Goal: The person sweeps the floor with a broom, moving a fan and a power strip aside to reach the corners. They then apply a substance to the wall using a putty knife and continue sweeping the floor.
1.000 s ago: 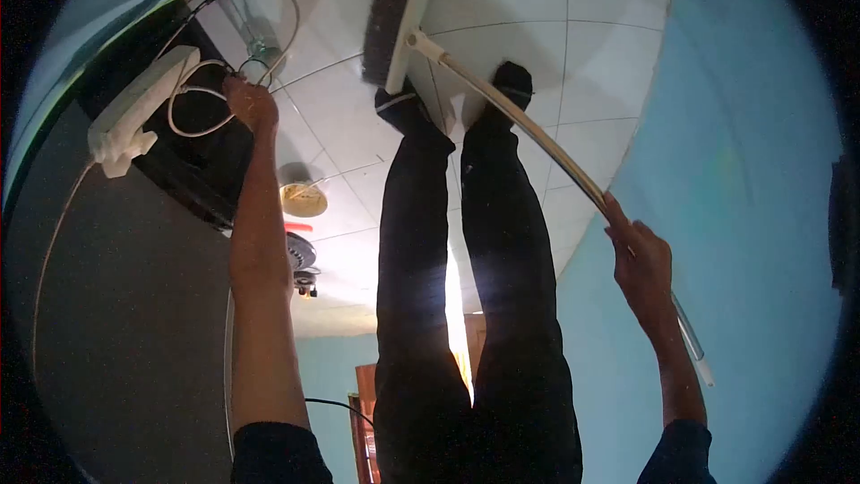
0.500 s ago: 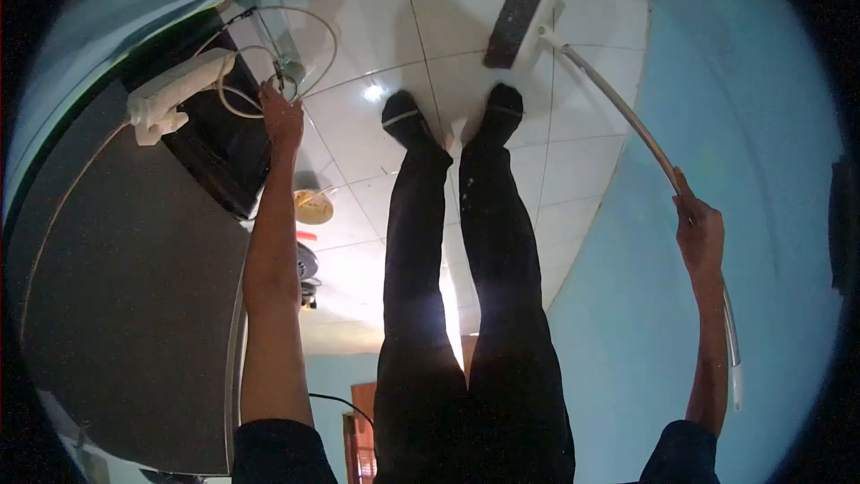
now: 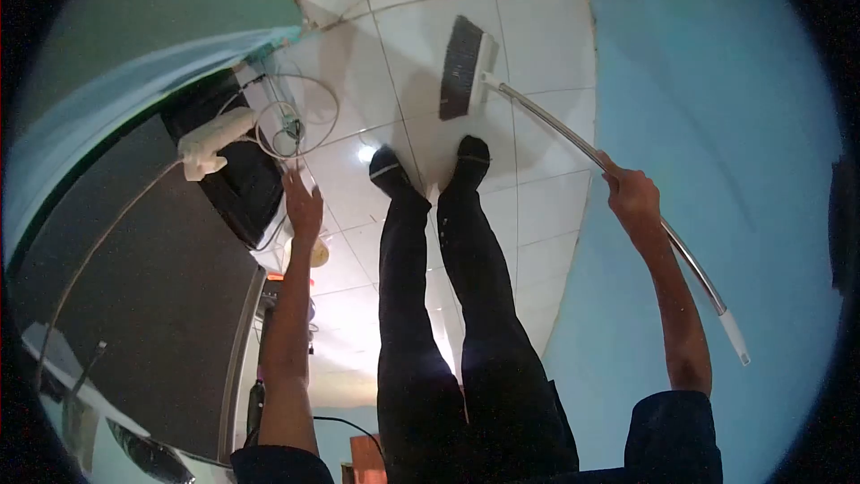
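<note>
My right hand is closed around the metal handle of a broom. The broom's dark bristle head rests on the tiles beyond my feet, and the white handle tip points back along the blue wall. On the other side, my left hand is open and empty, its fingers stretched out. Just beyond its fingertips a pale cable lies in loops around a small clear object I cannot make out. Beside the loops is a white power strip or adapter, seemingly wrapped, on a black object.
A large dark flat panel fills the left side. The blue wall runs along the right. Behind my left hand a yellowish round item is partly hidden. My feet stand on white tiles.
My left hand has come away from the looped cable and its fingers have opened. My right hand and the broom have moved leftward in view. The whole view has shifted, showing more floor ahead.
</note>
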Available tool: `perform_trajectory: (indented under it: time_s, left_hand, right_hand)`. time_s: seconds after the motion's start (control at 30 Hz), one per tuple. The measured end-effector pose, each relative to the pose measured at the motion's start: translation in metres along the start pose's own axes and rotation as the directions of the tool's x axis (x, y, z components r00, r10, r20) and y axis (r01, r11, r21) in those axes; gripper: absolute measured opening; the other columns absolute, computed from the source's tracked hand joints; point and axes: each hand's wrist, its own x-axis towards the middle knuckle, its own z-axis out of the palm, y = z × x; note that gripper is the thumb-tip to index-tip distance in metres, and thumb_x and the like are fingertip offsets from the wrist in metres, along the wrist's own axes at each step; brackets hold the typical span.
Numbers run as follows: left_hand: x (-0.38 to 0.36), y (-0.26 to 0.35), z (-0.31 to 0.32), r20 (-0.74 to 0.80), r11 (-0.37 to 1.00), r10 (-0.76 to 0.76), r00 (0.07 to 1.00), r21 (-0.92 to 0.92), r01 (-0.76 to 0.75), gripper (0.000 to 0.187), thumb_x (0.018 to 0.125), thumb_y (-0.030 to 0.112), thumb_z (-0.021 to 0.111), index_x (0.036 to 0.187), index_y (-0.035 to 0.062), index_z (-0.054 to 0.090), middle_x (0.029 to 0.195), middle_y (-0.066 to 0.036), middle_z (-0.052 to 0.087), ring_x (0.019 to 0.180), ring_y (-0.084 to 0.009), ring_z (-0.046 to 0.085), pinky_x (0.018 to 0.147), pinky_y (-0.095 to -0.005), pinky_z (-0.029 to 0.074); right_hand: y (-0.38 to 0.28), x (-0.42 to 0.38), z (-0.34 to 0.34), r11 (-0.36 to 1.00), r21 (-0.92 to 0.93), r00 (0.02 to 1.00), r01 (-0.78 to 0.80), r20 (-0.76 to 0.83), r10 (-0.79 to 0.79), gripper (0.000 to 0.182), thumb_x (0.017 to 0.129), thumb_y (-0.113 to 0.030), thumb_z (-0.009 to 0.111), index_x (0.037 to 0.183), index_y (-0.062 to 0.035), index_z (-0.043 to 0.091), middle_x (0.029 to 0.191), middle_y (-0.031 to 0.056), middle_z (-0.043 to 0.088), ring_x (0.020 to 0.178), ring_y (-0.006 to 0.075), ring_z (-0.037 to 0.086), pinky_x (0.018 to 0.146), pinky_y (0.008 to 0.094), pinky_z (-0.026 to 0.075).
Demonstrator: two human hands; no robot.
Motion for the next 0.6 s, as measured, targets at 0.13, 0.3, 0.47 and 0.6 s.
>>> perform_trajectory:
  time_s: [0.13,0.3,0.47,0.6]
  left_hand:
    - [-0.051,0.005,-0.023,0.268,0.984,-0.041,0.962,-0.155,0.086,0.044,0.079,0.015,0.068,0.118,0.0057,0.051,0.113,-0.022,0.052,0.110,-0.0396,0.050,0.094,-0.0459,0.042]
    - [-0.088,0.037,-0.036,0.420,0.962,-0.001,0.908,-0.249,0.116,0.030,0.082,0.019,0.069,0.109,0.0097,0.060,0.089,-0.013,0.065,0.083,-0.0307,0.063,0.075,-0.0409,0.051]
    - [-0.050,0.158,-0.144,0.477,0.845,0.203,0.855,-0.526,0.093,0.024,0.088,0.024,0.061,0.107,0.0091,0.061,0.082,-0.012,0.068,0.074,-0.0248,0.067,0.067,-0.0380,0.052]
    - [-0.002,0.243,-0.241,0.529,0.746,0.000,0.849,-0.565,0.353,0.021,0.091,0.020,0.058,0.107,0.0074,0.061,0.082,-0.009,0.069,0.070,-0.0158,0.067,0.058,-0.0297,0.052]
  right_hand:
    - [0.036,-0.026,-0.022,0.996,-0.015,0.996,-0.087,0.031,0.088,0.043,0.093,-0.024,0.054,0.135,-0.0331,0.049,0.085,0.0140,0.068,0.075,0.0354,0.066,0.066,0.0470,0.053]
    - [0.098,-0.065,-0.002,0.993,0.111,0.999,0.037,-0.003,-0.037,0.056,0.088,-0.016,0.058,0.140,-0.0314,0.043,0.076,0.0188,0.065,0.073,0.0398,0.064,0.068,0.0488,0.053]
    - [0.128,-0.164,-0.051,0.958,0.282,0.984,-0.051,0.176,0.000,0.066,0.082,-0.017,0.064,0.142,-0.0128,0.038,0.087,0.0200,0.065,0.083,0.0413,0.063,0.076,0.0510,0.051]
    - [0.176,-0.236,-0.040,0.918,0.332,0.971,-0.219,0.167,0.171,0.035,0.082,-0.016,0.065,0.113,-0.0036,0.055,0.087,0.0229,0.064,0.082,0.0432,0.062,0.075,0.0507,0.051]
